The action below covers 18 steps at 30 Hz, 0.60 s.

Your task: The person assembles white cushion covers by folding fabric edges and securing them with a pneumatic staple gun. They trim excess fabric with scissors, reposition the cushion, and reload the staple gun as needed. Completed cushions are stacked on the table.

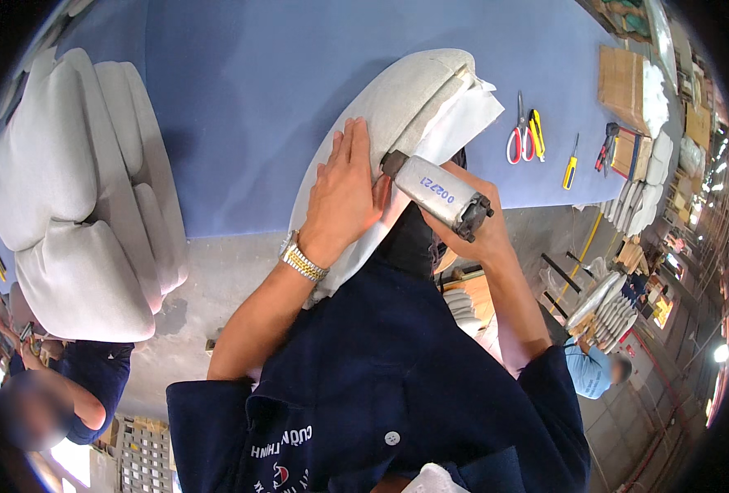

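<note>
A curved, grey fabric-covered upholstery panel [409, 90] rests at the front edge of the blue table [241, 107], reaching back toward my body. White lining [463, 119] shows along its right edge. My left hand [340, 193] lies on the grey fabric with its fingers stretched out; the thumb is near the panel's edge. In my right hand [483, 214] is a silver and black staple gun [438, 193]. Its dark nose meets the panel's edge just right of my left hand. Most of the gun's handle is hidden behind its body.
Stacked grey cushions [60, 164] stand at the table's left. On the right lie red-handled scissors [521, 140], a yellow utility knife [537, 131], a yellow screwdriver [572, 164] and pliers [606, 146]. A cardboard box [623, 86] stands beyond. Co-workers are at far left and right.
</note>
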Tool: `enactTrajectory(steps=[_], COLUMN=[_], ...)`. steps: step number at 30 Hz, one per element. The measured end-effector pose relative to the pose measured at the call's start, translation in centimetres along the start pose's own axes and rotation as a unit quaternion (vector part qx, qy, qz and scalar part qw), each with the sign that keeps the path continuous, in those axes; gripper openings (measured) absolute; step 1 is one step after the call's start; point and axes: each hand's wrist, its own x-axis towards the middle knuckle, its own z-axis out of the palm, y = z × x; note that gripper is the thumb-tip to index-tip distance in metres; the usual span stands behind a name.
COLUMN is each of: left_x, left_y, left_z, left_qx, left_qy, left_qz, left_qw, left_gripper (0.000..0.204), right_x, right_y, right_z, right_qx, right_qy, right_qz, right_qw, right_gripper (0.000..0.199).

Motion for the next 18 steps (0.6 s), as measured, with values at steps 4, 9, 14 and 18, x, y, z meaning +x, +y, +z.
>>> enactTrajectory(steps=[4,9,14,18], left_x=[-0.1,-0.1,-0.3,-0.2], left_y=[0.0,0.0,-0.1,0.0], left_z=[-0.3,-0.4,-0.2,0.2], left_qx=[0.009,0.017,0.005,0.001], left_qy=[-0.002,-0.002,0.004,0.013], left_qz=[0.001,0.008,0.004,0.001], left_qw=[1.000,1.000,1.000,1.000], left_gripper=[0.087,0.087,0.089,0.089], right_x=[-0.3,-0.8,-0.6,-0.6], right_y=[0.6,0.1,-0.4,-0.5], right_z=[0.0,-0.3,-0.1,0.2], right_qx=[-0.011,-0.004,0.013,0.024], right_qy=[0.007,-0.004,-0.029,-0.027], right_qz=[-0.039,-0.046,0.005,0.037], right_qw=[0.999,0.999,0.999,0.999], right_gripper=[0.031,0.022,0.030,0.034])
